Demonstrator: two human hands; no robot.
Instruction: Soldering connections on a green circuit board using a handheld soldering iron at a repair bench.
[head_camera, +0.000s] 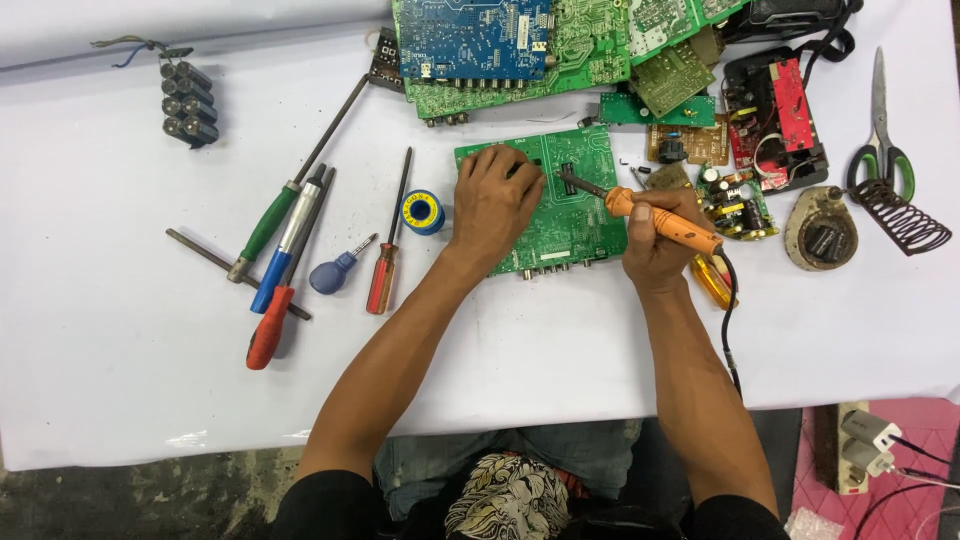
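Note:
A green circuit board (570, 225) lies flat on the white table in front of me. My left hand (492, 200) rests on its left part, fingers curled down onto the board. My right hand (655, 250) grips an orange-handled soldering iron (660, 222), whose dark tip points left and touches the board near its middle. The iron's black cord (728, 320) runs down off the table edge. A small spool of solder wire (423, 212) with a blue and yellow core sits just left of my left hand.
Several screwdrivers (290, 250) lie in a row at the left, and a pack of dark cylindrical cells (187, 103) sits far left. More circuit boards (520, 45) are piled at the top. Scissors (880, 130), a coiled iron stand (900, 215) and a round base (820, 230) are at the right.

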